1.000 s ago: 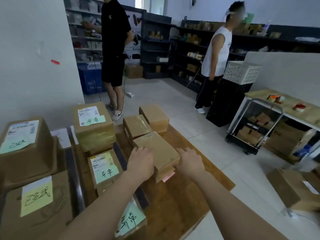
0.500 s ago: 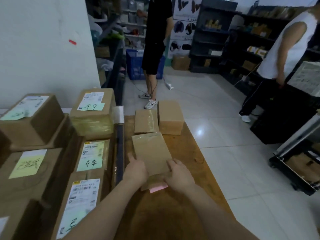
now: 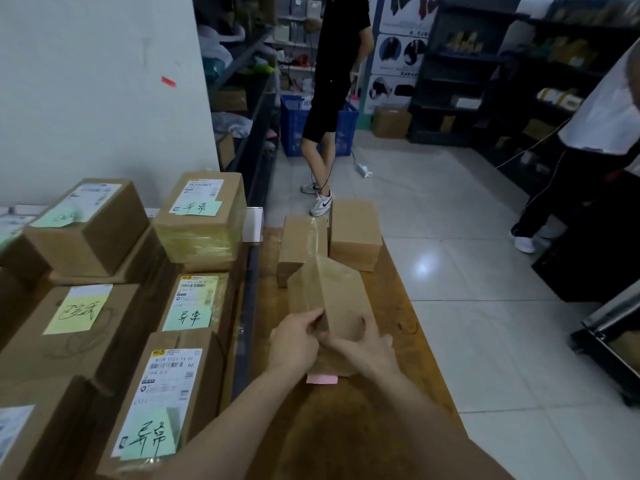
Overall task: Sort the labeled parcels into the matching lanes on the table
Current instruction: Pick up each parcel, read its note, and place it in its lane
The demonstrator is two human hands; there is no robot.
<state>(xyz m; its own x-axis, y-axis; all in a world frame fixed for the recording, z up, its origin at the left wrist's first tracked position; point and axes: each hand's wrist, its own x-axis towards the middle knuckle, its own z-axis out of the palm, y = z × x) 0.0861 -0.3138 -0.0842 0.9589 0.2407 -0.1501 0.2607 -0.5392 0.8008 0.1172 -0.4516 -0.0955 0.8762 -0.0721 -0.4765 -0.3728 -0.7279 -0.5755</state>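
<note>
Left hand (image 3: 294, 344) and right hand (image 3: 367, 348) grip the tilted parcel (image 3: 332, 299).

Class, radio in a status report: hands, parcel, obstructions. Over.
Left hand and right hand both gripping the parcel. Parcel tipped up, pink note beneath. Taped box and plain box close ahead.

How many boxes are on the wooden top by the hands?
3. The near box is held by the left hand and right hand; the taped box and plain box sit side by side at the far end. None seem hidden.
</note>
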